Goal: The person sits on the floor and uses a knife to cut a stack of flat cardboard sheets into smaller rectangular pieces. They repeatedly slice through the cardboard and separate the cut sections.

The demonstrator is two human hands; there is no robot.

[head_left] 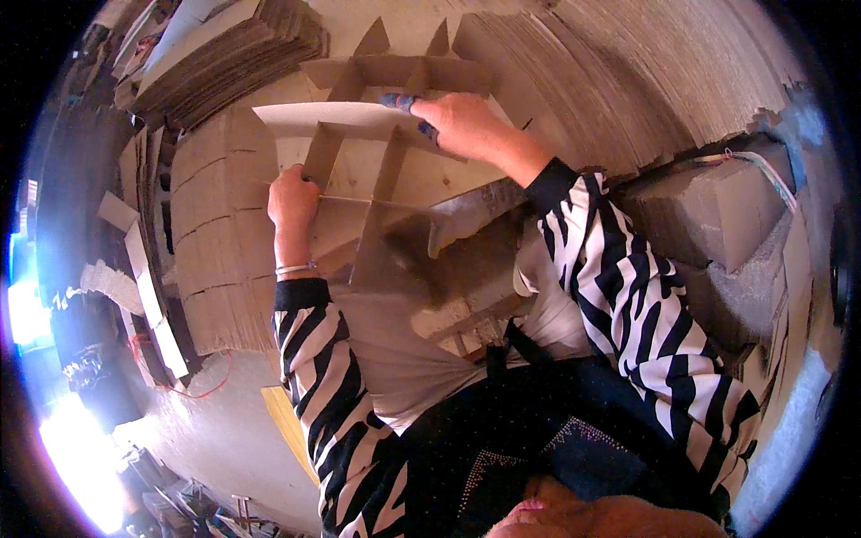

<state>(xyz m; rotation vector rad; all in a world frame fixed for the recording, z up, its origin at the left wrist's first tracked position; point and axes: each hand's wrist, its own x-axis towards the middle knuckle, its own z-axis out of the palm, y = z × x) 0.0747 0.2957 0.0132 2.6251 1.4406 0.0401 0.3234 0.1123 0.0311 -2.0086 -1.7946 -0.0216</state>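
Slotted cardboard strips cross each other in an open divider grid [395, 67] at the far side of the work surface. A long pale cardboard strip [332, 115] runs across the nearer part of it. My right hand [466, 125], with dark coverings on its fingertips, pinches this strip, index finger behind and thumb in front. Closer to me on the left, my left hand [293, 204] is closed on the end of a cardboard divider [325, 152]; its fingertips are partly hidden. Another divider [387, 166] slants toward my lap between the hands.
A tall stack of slotted cardboard [220, 242] stands left of my left hand. Flat cardboard stacks lie at the far left [229, 63] and far right [574, 90]. A cardboard box [708, 215] sits beyond my right forearm, and a yellow board [289, 430] is by my left sleeve.
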